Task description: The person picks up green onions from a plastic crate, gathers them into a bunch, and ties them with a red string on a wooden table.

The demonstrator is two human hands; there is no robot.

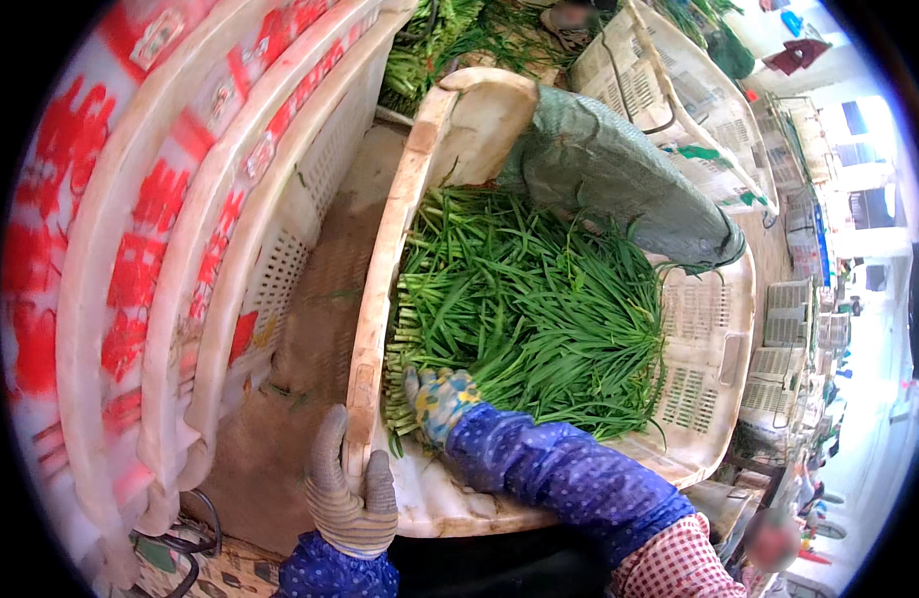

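Note:
A white plastic crate [731,374] holds a thick layer of long, narrow-leaved greens [539,299]. Their pale cut stalks line up along the crate's left wall, and the leaf tips fan out to the right. My left hand [352,493], in a striped knit glove, grips the near left rim, thumb and fingers on opposite sides of it. Inside the crate, my right hand [443,404] rests on the near end of the greens by the stalk ends. It wears a blue, yellow and white patterned glove, its fingers slightly apart. A grey-green woven sheet [619,164] drapes over the far wall.
On the left stand nested white crates [170,299] with red markings. More greens [430,50] lie beyond my crate, beside another white crate [679,85]. Stacked crates [786,314] line the right side. A person [773,538] is at the lower right.

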